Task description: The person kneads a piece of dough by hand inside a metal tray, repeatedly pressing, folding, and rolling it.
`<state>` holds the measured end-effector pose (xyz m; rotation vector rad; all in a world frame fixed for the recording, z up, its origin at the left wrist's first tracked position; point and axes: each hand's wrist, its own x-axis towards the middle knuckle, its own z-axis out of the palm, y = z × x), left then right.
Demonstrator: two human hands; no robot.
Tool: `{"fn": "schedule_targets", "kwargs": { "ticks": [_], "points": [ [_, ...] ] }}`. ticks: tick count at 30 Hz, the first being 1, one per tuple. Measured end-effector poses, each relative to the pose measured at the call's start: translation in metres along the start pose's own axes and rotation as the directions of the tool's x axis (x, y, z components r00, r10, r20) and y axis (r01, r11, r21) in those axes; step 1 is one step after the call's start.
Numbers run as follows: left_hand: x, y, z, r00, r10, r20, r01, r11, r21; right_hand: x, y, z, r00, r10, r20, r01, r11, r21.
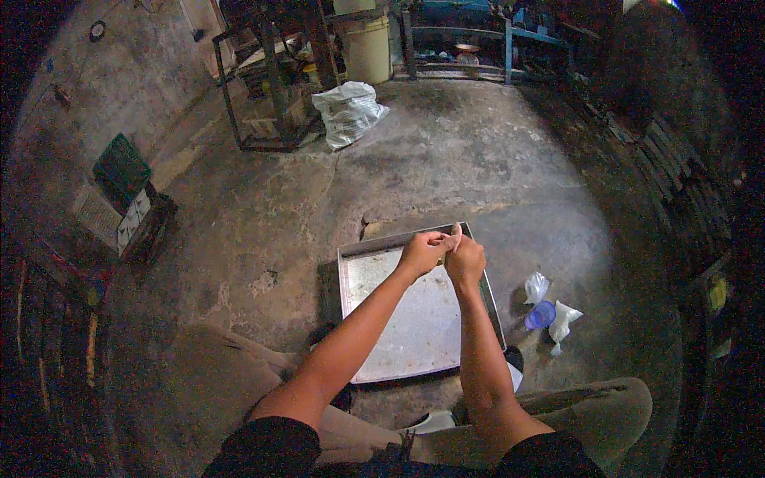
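Observation:
My left hand (421, 253) and my right hand (465, 261) meet above the far right part of a shallow, square metal tray (402, 342) on the floor in front of me. Fingers of both hands are closed and pressed together, with the right thumb pointing up. Anything between them is too small or hidden to name. The tray has low upright walls and a pale, stained bottom with small specks. Right of it lie a small clear plastic bag (536, 287), a purple-blue plastic cup (540, 315) and a knotted bag of white stuff (564, 323).
My bent legs (598, 406) flank the tray's near side. Farther off, a white sack (349, 114) stands by a dark metal frame (271, 143). A pale yellow bucket (368, 52) and a blue bench (462, 36) are at the back. A green board (122, 169) leans at the left.

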<state>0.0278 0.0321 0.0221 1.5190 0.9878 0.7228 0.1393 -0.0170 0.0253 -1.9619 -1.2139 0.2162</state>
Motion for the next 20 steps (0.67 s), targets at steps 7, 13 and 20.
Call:
{"fn": "schedule_targets", "kwargs": {
  "ticks": [7,13,20],
  "points": [
    [0.009,0.006,0.013,0.998,0.058,-0.029,-0.062,0.987,-0.145,0.019,0.037,0.029,0.985,0.142,-0.102,-0.029,0.708,0.706],
    [0.009,0.000,0.017,0.966,-0.018,-0.258,-0.035,0.979,-0.201,0.005,0.000,0.022,0.915,0.319,-0.247,-0.089,0.756,0.648],
    [0.013,0.001,0.030,0.873,-0.223,-0.434,-0.074,0.819,-0.569,-0.009,-0.024,0.036,0.913,0.372,-0.169,-0.156,0.700,0.697]
  ]
}}
